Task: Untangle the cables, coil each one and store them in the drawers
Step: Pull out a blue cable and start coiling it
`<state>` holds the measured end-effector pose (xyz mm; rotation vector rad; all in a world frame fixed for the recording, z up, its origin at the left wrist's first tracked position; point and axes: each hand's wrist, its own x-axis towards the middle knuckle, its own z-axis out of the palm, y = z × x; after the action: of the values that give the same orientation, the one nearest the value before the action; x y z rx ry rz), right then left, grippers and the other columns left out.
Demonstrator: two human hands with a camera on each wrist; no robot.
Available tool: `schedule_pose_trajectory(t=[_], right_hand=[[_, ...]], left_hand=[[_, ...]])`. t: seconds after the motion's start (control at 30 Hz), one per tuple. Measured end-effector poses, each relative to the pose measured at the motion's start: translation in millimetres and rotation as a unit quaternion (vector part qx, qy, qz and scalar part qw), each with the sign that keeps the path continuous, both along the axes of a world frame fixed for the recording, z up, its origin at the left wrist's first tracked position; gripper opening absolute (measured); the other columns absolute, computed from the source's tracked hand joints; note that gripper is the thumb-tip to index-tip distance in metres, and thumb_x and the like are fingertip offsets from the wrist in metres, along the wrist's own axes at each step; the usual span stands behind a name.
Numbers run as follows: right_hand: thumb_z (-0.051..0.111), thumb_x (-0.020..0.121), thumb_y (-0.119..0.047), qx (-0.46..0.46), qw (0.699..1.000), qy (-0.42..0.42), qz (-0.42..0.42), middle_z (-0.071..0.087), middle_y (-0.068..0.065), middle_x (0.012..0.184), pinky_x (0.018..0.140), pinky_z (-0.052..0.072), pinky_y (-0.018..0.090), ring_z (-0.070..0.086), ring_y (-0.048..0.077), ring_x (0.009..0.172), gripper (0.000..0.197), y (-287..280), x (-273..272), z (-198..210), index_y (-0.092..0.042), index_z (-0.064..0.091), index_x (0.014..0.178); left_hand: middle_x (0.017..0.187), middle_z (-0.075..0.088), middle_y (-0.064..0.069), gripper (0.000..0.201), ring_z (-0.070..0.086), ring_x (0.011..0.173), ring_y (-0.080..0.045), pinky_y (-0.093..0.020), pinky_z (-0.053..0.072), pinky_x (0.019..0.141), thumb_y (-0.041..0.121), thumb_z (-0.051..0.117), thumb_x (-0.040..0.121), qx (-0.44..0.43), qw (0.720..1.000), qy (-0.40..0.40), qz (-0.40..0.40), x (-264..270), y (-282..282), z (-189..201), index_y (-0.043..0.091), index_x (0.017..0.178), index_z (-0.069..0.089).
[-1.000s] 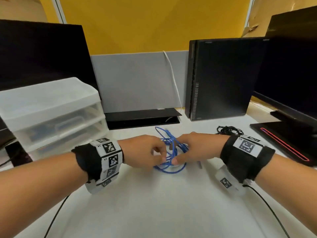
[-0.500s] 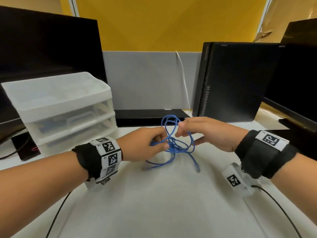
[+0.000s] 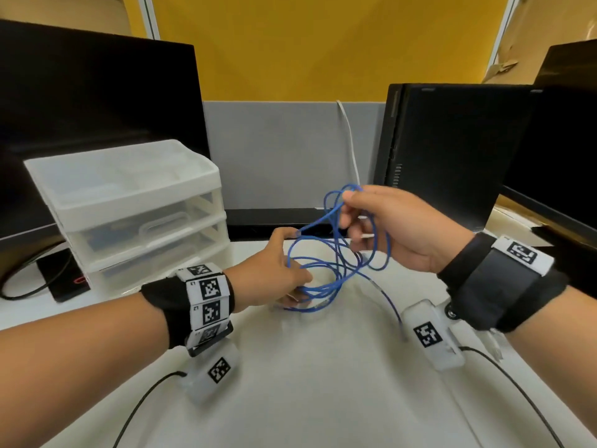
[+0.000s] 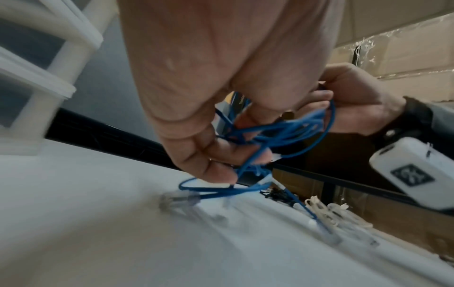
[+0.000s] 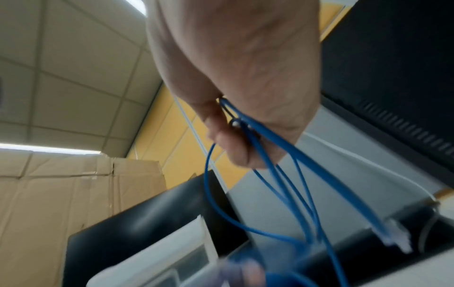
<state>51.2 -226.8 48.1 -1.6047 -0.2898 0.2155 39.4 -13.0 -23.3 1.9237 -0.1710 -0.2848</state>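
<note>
White desk surface [image 3: 323, 399] fills the lower field, 4 to 8 o'clock. Grey partition panel [image 3: 284, 156] at 12 o'clock, yellow wall [image 3: 323, 43] above it. White cord [image 3: 350, 147] runs down the panel. Black monitor [image 3: 97, 108] at 10 o'clock; black desktop tower [image 3: 452, 150] at 2 o'clock; second dark screen [image 3: 565, 140] at 3 o'clock. Cardboard boxes [image 5: 73, 184] stacked beyond the desk. Ceiling of pale square tiles [image 5: 73, 68] with lit strip fixtures [image 5: 49, 149]. Lighting even, overhead.
</note>
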Motion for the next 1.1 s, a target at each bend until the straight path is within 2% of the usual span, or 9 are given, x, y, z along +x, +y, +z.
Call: schedule_pose_trajectory(t=[0.07, 0.13, 0.33, 0.57, 0.67, 0.8, 0.93, 1.0, 1.1], right_hand=[[0.051, 0.108, -0.024, 0.011, 0.998, -0.026, -0.059, 0.042, -0.002, 0.058, 0.041, 0.029, 0.023, 0.028, 0.011, 0.044, 0.025, -11, 9, 12, -0.014, 0.059, 0.086], [0.051, 0.105, -0.025, 0.017, 0.993, -0.044, -0.108, 0.028, -0.007, 0.056, 0.036, 0.018, 0.021, 0.018, 0.009, 0.043, 0.026, -29, 20, 27, -0.016, 0.059, 0.082], [0.048, 0.104, -0.027, 0.007, 0.974, -0.082, -0.209, 0.024, -0.010, 0.051, 0.033, 0.019, 0.021, 0.017, 0.009, 0.040, 0.023, -81, 41, 38, -0.017, 0.057, 0.085], [0.050, 0.110, -0.042, -0.117, 0.983, -0.026, -0.139, 0.024, -0.008, 0.055, 0.036, 0.019, 0.022, 0.018, 0.009, 0.043, 0.036, -86, 41, 13, -0.013, 0.064, 0.095], [0.050, 0.109, -0.047, -0.137, 0.983, -0.025, -0.123, 0.026, -0.008, 0.055, 0.038, 0.020, 0.022, 0.019, 0.010, 0.044, 0.041, -85, 35, 11, -0.011, 0.066, 0.097], [0.051, 0.108, -0.047, -0.162, 0.984, -0.049, -0.053, 0.025, -0.005, 0.060, 0.043, 0.017, 0.024, 0.019, 0.012, 0.050, 0.043, -65, 21, 12, -0.010, 0.069, 0.097], [0.056, 0.104, -0.051, -0.233, 0.967, -0.097, 0.043, 0.027, 0.002, 0.062, 0.048, 0.022, 0.026, 0.022, 0.015, 0.053, 0.049, -35, 5, 15, -0.008, 0.074, 0.089], [0.059, 0.099, -0.061, -0.289, 0.946, -0.128, 0.066, 0.032, 0.010, 0.069, 0.051, 0.027, 0.029, 0.028, 0.017, 0.055, 0.051, -24, 1, 17, -0.014, 0.078, 0.089], [0.059, 0.095, -0.067, -0.336, 0.926, -0.158, 0.070, 0.046, 0.014, 0.074, 0.058, 0.036, 0.032, 0.040, 0.019, 0.059, 0.051, -16, 0, 20, -0.021, 0.079, 0.089]], left_hand=[[0.082, 0.062, -0.012, 0.044, 0.066, 0.057, -0.017, -0.040, 0.065, 0.072, 0.002, 0.054, 0.098, 0.058, 0.998, -0.009, 0.025, 1, 9, -4, 0.029, 0.131, 0.046], [0.079, 0.058, -0.010, 0.034, 0.059, 0.055, -0.015, -0.030, 0.058, 0.057, 0.002, 0.045, 0.099, 0.124, 0.991, -0.013, 0.054, 2, 24, -6, 0.025, 0.122, 0.057], [0.089, 0.057, -0.005, 0.026, 0.052, 0.059, -0.017, -0.031, 0.059, 0.056, 0.030, 0.044, 0.105, 0.126, 0.983, 0.034, 0.130, 6, 54, 4, 0.018, 0.112, 0.066], [0.085, 0.061, -0.005, 0.039, 0.066, 0.080, -0.022, -0.033, 0.064, 0.067, 0.070, 0.035, 0.099, 0.276, 0.957, -0.062, 0.066, -4, 57, 11, 0.043, 0.122, 0.052], [0.094, 0.067, -0.001, 0.043, 0.071, 0.071, -0.015, -0.035, 0.063, 0.075, 0.075, 0.034, 0.095, 0.315, 0.944, -0.084, 0.055, -8, 58, 15, 0.051, 0.130, 0.043], [0.129, 0.053, 0.017, 0.051, 0.067, 0.090, -0.005, -0.031, 0.051, 0.091, 0.071, 0.043, 0.094, 0.373, 0.900, -0.218, 0.058, -6, 49, 23, 0.052, 0.141, 0.046], [0.134, 0.056, 0.020, 0.039, 0.063, 0.108, 0.001, -0.029, 0.052, 0.099, 0.044, 0.055, 0.101, 0.254, 0.905, -0.341, -0.020, -1, 15, 34, 0.038, 0.140, 0.055], [0.131, 0.064, 0.019, 0.035, 0.061, 0.118, 0.003, -0.024, 0.049, 0.102, 0.030, 0.057, 0.104, 0.202, 0.918, -0.337, -0.047, 3, -2, 40, 0.032, 0.139, 0.057], [0.100, 0.076, 0.011, 0.018, 0.071, 0.093, -0.007, -0.030, 0.056, 0.085, 0.026, 0.063, 0.101, 0.145, 0.939, -0.308, -0.044, 10, -14, 46, 0.028, 0.118, 0.062]])
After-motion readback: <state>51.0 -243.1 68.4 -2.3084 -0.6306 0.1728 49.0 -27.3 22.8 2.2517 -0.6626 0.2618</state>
